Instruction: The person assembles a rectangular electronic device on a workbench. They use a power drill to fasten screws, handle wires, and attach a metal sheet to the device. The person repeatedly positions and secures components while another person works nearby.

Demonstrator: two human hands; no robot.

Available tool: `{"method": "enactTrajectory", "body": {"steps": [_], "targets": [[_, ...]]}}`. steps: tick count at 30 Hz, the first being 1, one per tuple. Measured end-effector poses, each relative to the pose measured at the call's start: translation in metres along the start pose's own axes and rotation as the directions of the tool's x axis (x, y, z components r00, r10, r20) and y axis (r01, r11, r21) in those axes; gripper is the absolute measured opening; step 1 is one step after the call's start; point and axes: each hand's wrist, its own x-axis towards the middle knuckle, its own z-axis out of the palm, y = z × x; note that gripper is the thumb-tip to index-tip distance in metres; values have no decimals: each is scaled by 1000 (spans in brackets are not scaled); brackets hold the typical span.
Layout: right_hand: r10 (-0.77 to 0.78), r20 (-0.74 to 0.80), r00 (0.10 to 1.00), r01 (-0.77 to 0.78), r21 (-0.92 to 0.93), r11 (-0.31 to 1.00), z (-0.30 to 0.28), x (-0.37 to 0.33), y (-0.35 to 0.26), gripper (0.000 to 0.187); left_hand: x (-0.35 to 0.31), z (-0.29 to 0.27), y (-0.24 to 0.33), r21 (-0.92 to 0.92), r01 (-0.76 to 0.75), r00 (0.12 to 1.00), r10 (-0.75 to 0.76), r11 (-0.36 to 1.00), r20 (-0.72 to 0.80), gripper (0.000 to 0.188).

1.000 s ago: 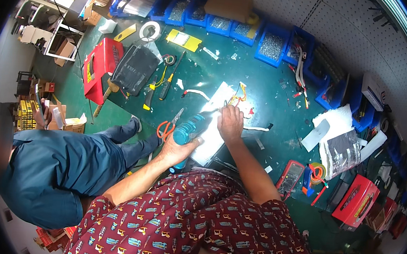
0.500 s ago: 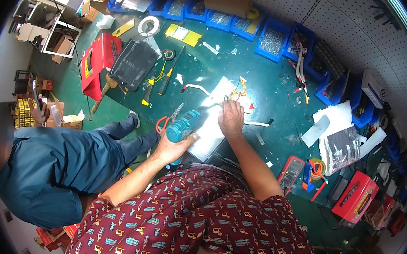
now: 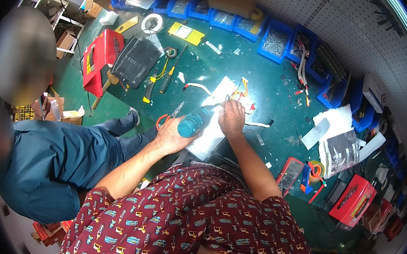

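My left hand (image 3: 172, 136) is wrapped round a teal power drill (image 3: 193, 122), which points away toward the far end of a shiny silver metal panel (image 3: 206, 146). The panel lies at the bench's near edge. On its far right side rests my right hand (image 3: 232, 118), fingers drawn together close to the drill's tip. Whatever those fingers pinch is hidden. Just beyond them are thin orange and yellow wires (image 3: 241, 90). Orange-handled pliers (image 3: 170, 115) lie left of the drill. A white cable (image 3: 199, 86) with a red end sits left of the panel.
Blue bins (image 3: 275, 41) of small hardware line the back. A screwdriver (image 3: 169, 76), black pouch (image 3: 135, 60) and red metal case (image 3: 103, 56) lie left. On the right are a multimeter (image 3: 289, 175), tape rolls (image 3: 316, 170) and another red case (image 3: 353, 202). A person in blue (image 3: 55, 166) is at left.
My left hand has shifted up round the drill, whose lower part no longer shows. My right hand stays nearly in place. Another person's blurred head has appeared at the upper left.
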Motion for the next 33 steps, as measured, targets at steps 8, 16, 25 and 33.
{"method": "enactTrajectory", "body": {"steps": [8, 16, 25, 33], "targets": [[69, 29, 997, -69, -11, 998, -2, 2, -6, 13, 9, -14, 19, 261, 13, 996, -37, 965, 87, 31], [12, 45, 999, -9, -62, 998, 2, 0, 2, 15, 3, 0, 2, 132, -9, 999, 4, 991, 37, 38], [-57, 56, 997, 63, -116, 991, 4, -1, 1, 17, -3, 12, 19, 188, 72, 997, -70, 979, -19, 35], [-63, 62, 996, 70, -121, 990, 0, -4, 2, 18, -57, 27, 13, -265, -153, 808, -34, 952, -588, 40]]}}
